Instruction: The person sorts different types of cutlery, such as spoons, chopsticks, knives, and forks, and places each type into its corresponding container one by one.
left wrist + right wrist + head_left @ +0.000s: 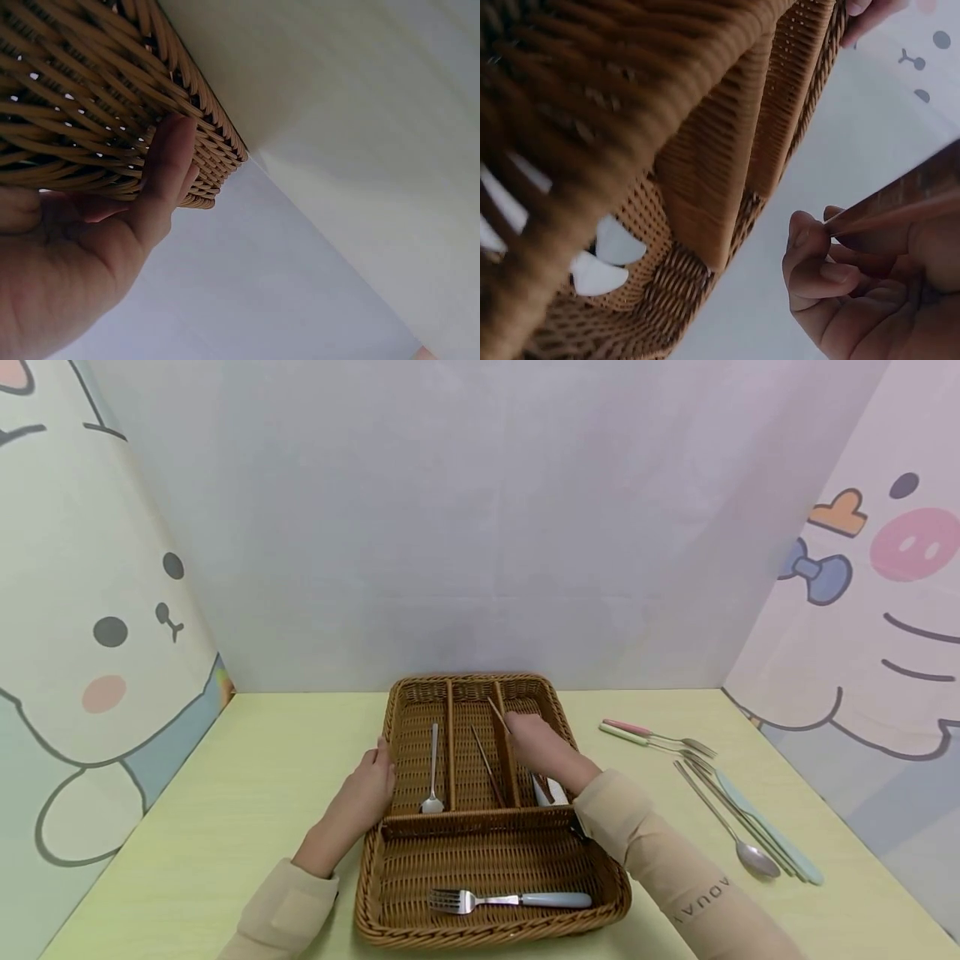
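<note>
My left hand [367, 785] grips the left rim of a brown wicker cutlery basket [495, 935]; the left wrist view has its fingers [171, 161] against the woven wall. Above the divider between the middle and right compartments, my right hand [543, 745] pinches a slim brown chopstick [498, 713], tilted, its lower part hidden. Another chopstick [486, 760] slants in the middle compartment. A metal spoon [433, 768] lies in the left one. White rounded pieces [615, 259] lie in the right one. In the front section is a fork [510, 900] with a light blue handle.
On the table right of the basket lie a pink-handled fork [637, 729], a green-handled fork [637, 737], a metal spoon [756, 860], slim green sticks [765, 843] and a light blue knife [795, 856]. A pale wall [480, 527] stands close behind the basket.
</note>
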A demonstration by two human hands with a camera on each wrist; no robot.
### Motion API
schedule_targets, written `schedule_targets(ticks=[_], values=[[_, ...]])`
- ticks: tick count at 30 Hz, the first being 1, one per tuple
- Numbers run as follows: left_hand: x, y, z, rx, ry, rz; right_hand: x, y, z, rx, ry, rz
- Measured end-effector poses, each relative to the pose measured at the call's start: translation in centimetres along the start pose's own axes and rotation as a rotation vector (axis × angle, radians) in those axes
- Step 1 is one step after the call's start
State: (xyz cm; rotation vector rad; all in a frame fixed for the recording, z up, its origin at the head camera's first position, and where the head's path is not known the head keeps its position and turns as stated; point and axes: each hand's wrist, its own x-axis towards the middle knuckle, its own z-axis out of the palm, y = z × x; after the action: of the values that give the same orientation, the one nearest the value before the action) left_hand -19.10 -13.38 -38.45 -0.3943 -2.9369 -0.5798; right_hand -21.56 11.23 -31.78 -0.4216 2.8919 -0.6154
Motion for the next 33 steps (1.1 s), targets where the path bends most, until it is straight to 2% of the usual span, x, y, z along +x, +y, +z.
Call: schedule_targets(ticks=[12,23,33], values=[[0.1,-0.2,0.1,-0.003,0.006,0.002,2.1,-1.0,1.4,0.043,-0.033,-0.001],[0.1,-0.3,0.3,-0.006,0.006,0.007,3.9,-1.4,2.7,-0.028,-0.072,0.008],[0.2,-0.3,0.5,-0.008,0.002,-0.003,4.6,-0.9,4.5,-0.041,-0.054,0.003]])
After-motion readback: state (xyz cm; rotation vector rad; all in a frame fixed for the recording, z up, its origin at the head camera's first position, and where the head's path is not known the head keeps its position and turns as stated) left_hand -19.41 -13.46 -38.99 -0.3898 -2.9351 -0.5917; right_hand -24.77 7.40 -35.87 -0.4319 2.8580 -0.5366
